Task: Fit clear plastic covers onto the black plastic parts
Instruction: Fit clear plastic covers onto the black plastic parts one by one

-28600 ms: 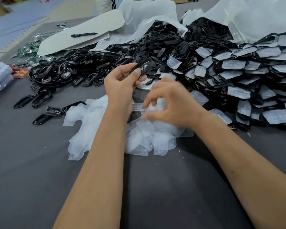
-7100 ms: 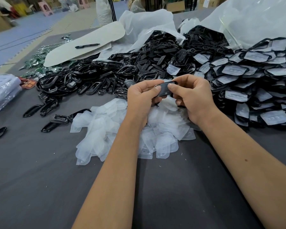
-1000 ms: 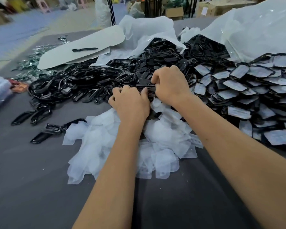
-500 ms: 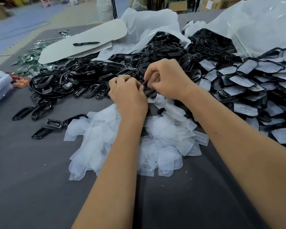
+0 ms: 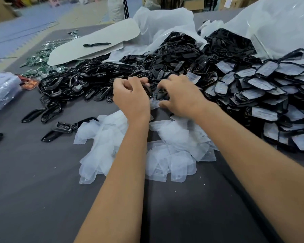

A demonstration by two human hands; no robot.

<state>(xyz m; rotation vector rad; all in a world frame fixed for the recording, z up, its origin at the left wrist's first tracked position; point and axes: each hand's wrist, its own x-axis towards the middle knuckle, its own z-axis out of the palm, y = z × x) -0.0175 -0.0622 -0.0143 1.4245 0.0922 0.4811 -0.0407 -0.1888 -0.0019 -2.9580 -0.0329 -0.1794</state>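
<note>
Progress partial: covered parts point(image 5: 263, 85) heaped at counter's right edge, bare black parts point(image 5: 88, 85) and clear covers point(image 5: 172, 151) remain. Left hand point(image 5: 130, 99) grips a black part point(image 5: 148, 88); right hand point(image 5: 181, 97) curled, contents unclear.

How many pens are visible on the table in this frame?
1. A black pen lies on the pale oval sheet at the far left of the table, beyond the pile of black parts. Others could be buried under the piles or bags.
</note>
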